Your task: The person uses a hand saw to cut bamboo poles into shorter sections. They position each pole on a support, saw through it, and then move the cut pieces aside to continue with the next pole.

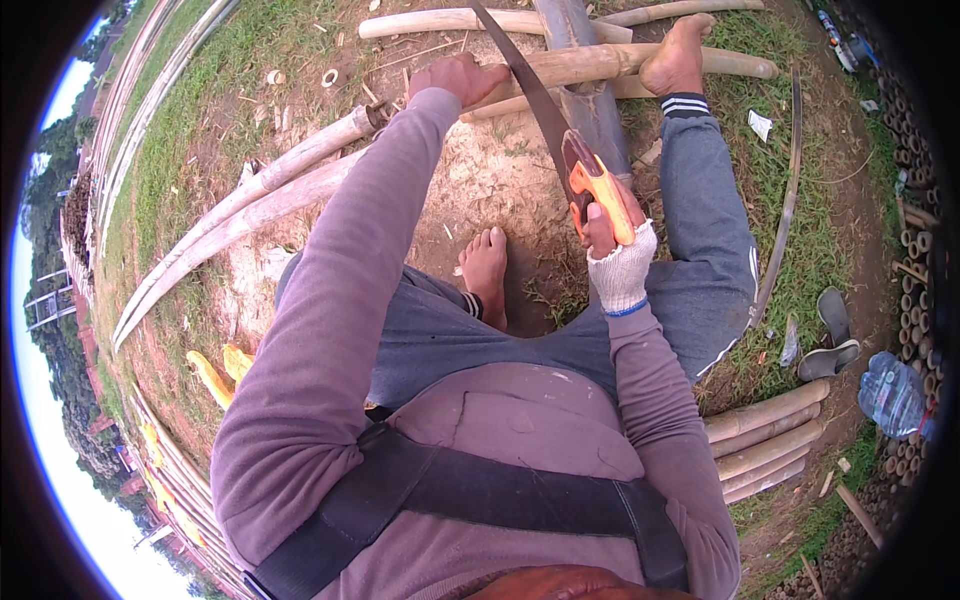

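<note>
My right hand (612,232), in a white fingerless knit glove, is closed round the orange handle of a hand saw (540,105). The saw's long dark blade points up and away to the left, crossing over a bamboo pole (570,66). Whether its teeth touch the pole cannot be told. Bare and left of the blade, my left hand (455,80) grips the pole near its left end. Under the pole lies a thick grey log (597,115). My bare right foot (677,60) presses on the pole farther right; my left foot (484,265) stands on the soil.
Long bamboo poles (285,165) stretch out to the left, and yellow objects (225,372) lie beside my left arm. At right are a curved strip (793,190), dark shoes (835,335), cut bamboo lengths (765,435), a clear plastic jug (892,395) and a stack of bamboo ends (915,290).
</note>
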Demonstrator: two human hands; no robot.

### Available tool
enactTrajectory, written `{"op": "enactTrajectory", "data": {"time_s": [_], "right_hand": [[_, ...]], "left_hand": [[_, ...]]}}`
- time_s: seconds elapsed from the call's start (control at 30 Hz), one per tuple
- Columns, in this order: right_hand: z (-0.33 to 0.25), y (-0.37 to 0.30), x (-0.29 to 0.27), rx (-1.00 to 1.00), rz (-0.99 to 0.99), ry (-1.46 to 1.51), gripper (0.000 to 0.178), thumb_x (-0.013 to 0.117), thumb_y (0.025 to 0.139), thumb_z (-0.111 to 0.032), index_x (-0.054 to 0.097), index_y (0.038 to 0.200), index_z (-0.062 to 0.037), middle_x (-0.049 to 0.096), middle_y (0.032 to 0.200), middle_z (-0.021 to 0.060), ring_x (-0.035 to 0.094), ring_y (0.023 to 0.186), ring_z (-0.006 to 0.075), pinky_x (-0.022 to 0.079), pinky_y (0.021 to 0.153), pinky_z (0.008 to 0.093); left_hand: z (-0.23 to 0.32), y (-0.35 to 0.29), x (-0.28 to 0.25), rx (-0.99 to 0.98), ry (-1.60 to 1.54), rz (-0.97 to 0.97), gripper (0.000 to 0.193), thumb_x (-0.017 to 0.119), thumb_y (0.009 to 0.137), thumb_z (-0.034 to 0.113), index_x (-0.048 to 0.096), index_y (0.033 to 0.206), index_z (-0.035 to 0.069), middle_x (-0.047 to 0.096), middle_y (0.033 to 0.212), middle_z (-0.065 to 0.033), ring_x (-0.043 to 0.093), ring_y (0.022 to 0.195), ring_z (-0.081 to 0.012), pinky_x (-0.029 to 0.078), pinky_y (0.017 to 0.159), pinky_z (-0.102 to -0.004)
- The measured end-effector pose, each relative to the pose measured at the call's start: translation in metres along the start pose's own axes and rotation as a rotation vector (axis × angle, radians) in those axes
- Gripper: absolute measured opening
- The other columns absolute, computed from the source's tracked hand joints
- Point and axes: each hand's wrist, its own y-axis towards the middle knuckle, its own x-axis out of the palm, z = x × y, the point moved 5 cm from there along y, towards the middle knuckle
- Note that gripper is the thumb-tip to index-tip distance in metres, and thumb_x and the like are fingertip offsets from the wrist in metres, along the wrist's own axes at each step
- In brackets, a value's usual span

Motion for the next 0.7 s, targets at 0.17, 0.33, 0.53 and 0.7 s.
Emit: {"op": "enactTrajectory", "data": {"time_s": [0.17,0.33,0.53,0.7], "right_hand": [[0.0039,0.0062,0.0014,-0.006,0.003,0.027,0.045,0.071,0.105,-0.015,0.062,0.142,0.0097,0.072,0.134,0.0214,0.072,0.115,0.0248,0.062,0.095,0.0365],[0.0050,0.0056,0.0004,0.005,0.010,0.017,0.045,0.071,0.105,-0.013,0.062,0.143,0.0102,0.071,0.135,0.0216,0.073,0.115,0.0248,0.063,0.095,0.0366],[0.0034,0.0069,0.0011,0.001,0.010,0.027,0.044,0.071,0.104,-0.010,0.062,0.142,0.0109,0.071,0.134,0.0215,0.073,0.115,0.0245,0.064,0.094,0.0362],[0.0041,0.0076,0.0006,0.003,0.011,0.030,0.043,0.070,0.104,-0.008,0.062,0.142,0.0109,0.071,0.134,0.0215,0.073,0.115,0.0245,0.064,0.094,0.0361]], "left_hand": [[0.0009,0.0071,-0.0033,0.005,0.007,0.014,0.097,0.043,0.093,0.088,0.068,0.145,0.011,0.071,0.142,-0.0212,0.069,0.132,-0.0376,0.051,0.111,-0.0509],[0.0015,0.0022,-0.0039,0.003,-0.033,0.088,0.090,0.046,0.095,0.082,0.062,0.152,0.014,0.073,0.139,-0.0216,0.069,0.131,-0.0375,0.052,0.111,-0.0505],[-0.0045,0.0079,0.0006,0.004,-0.073,0.150,0.074,0.051,0.095,0.068,0.064,0.141,0.011,0.074,0.134,-0.0220,0.073,0.123,-0.0358,0.056,0.101,-0.0489],[-0.0040,0.0093,0.0015,0.039,-0.080,0.184,0.075,0.051,0.094,0.067,0.063,0.140,0.010,0.073,0.135,-0.0230,0.071,0.124,-0.0365,0.056,0.102,-0.0492]]}}
